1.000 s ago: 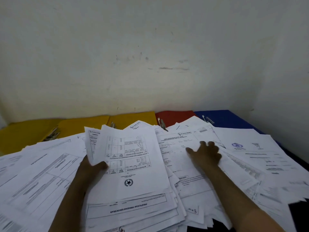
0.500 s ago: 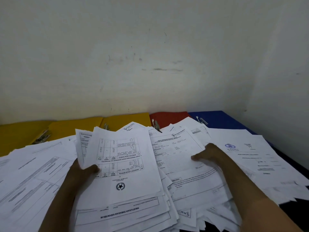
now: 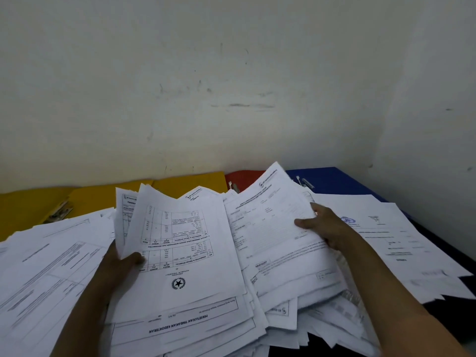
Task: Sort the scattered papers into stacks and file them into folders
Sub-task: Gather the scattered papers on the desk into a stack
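Papers (image 3: 64, 266) cover most of the lower frame, loose and overlapping, no squared-off stacks visible. Sorting looks barely started, by my read.

Left hand (image 3: 121, 264), lower centre-left, grips a small fanned bundle (image 3: 185, 248) of sheets, thumb curled over the front page with the table and star emblem, fingers hidden behind. Right hand (image 3: 324, 225), centre-right, pinches the right edge of a form sheet (image 3: 270, 228), thumb on top, fingers underneath; that sheet's far corner tilts up off the pile.

Folders line the wall across mid-frame: yellow folders (image 3: 33, 207) at left, red folder (image 3: 242, 177) centre, blue folder (image 3: 332, 180) right. All partly buried under paper; metal clips (image 3: 58, 213) show on some. No sheets visibly filed in any.

Remaining, as far as visible: nearly all of it. Group the sheets by type, square the stacks, uncover the folders, file.
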